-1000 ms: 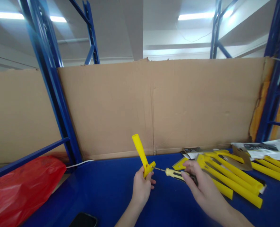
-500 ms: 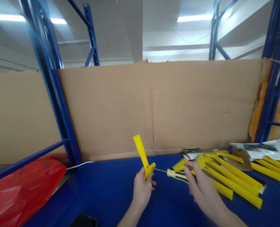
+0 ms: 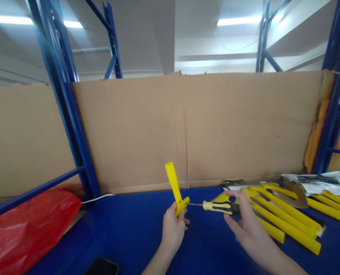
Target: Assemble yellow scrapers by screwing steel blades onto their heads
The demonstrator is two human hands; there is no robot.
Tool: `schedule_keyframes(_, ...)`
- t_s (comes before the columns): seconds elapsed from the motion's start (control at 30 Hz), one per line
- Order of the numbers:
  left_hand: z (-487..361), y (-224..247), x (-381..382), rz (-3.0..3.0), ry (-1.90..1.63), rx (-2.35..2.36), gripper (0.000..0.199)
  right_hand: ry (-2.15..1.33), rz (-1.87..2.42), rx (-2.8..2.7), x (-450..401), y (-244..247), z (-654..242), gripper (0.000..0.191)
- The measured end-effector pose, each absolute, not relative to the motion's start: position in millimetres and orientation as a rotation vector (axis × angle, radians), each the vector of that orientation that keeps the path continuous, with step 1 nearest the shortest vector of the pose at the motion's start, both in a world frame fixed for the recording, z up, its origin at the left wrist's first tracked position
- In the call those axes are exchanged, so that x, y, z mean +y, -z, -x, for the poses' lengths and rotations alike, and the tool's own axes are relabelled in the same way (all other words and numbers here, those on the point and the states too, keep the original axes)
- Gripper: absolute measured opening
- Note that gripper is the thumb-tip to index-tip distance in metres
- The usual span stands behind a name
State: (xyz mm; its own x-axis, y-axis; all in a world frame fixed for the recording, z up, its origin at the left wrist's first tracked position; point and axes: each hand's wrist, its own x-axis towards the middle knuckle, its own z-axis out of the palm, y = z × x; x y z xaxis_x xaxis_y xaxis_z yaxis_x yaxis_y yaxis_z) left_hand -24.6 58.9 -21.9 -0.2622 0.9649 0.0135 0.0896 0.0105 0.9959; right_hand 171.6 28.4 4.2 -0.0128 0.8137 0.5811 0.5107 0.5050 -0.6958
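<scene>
My left hand [image 3: 174, 226] is closed around a yellow fitting [image 3: 180, 205] from which a round yellow tube rises, leaning a little left. A screwdriver [image 3: 218, 206] with a cream and black handle lies level in the air, its thin shaft reaching the fitting's right side. Exactly how the tip meets the fitting is too small to see. The handle's black butt end sits within my right hand [image 3: 248, 225], whose thumb and forefinger are spread loosely on either side of it. The other fingers of that hand are mostly hidden.
Several yellow tube parts [image 3: 287, 223] lie on the blue tabletop [image 3: 129, 221] to the right, near printed plastic packets [image 3: 320, 181]. A red plastic bag [image 3: 34, 229] is at left, a dark phone-like object [image 3: 102, 266] in front. Cardboard [image 3: 143, 133] stands behind, between blue posts [image 3: 72, 126].
My right thumb and forefinger have spread apart from around the handle's end, showing more of its black part. The screwdriver has become more level. My left hand has kept its hold.
</scene>
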Motion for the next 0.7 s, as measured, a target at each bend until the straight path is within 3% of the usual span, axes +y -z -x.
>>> schedule_keyframes(0.17,24.8,20.0,58.1,-1.105,-1.376,1.469,0.024,-0.287,1.174,-1.829,29.7,-8.0,-174.0,0.017)
schedule_keyframes(0.37,24.2,18.6,57.6,-1.066,-1.378,1.476,0.024,-0.279,1.136,-1.862,28.1,-6.5,-175.8,0.033)
schedule_keyframes(0.5,24.8,21.4,59.4,-1.076,-1.387,1.464,0.022,-0.305,1.168,-1.873,26.5,-8.9,-172.4,0.022)
schedule_keyframes(0.7,24.5,18.3,58.0,-1.054,-1.403,1.471,0.025,-0.273,1.179,-1.871,24.0,-7.8,-171.6,0.044)
